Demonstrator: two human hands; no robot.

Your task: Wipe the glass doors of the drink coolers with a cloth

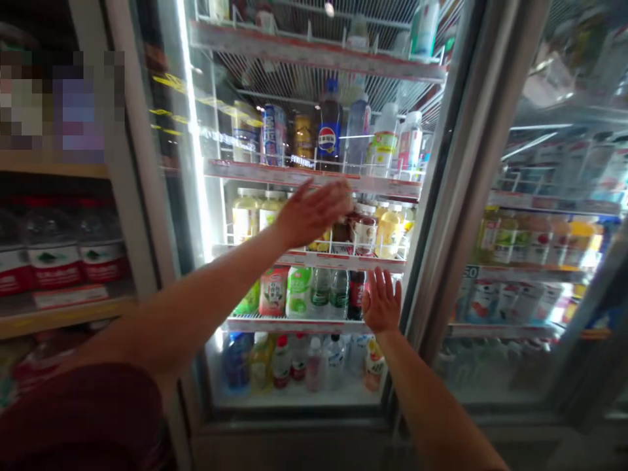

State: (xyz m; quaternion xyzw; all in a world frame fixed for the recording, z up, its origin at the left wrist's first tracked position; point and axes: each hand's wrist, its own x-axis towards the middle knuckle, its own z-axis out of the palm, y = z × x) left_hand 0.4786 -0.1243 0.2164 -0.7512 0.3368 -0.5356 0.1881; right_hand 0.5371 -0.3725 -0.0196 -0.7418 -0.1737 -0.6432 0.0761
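Observation:
In front of a lit drinks fridge point(314, 418), both my arms reach forward. My left hand point(314, 212) is stretched out before the shelf of capped juice bottles point(390, 232), fingers pointing right and slightly blurred. Something pale shows at its fingertips, which I cannot make out. Lower and to the right, my right hand point(383, 301) is raised with its fingers apart, near the fridge's right frame. Reflections suggest glass before the shelves; whether either palm touches it I cannot tell. Behind my right hand are a dark bottle point(356, 294) and green-labelled water bottles point(338, 294).
A Pepsi bottle point(329, 127) and several cans stand on the shelf above. Small bottles point(281, 363) line the fridge bottom. A metal upright point(466, 216) separates another stocked fridge section on the right. Red-labelled water bottles point(52, 255) fill a shelf at left.

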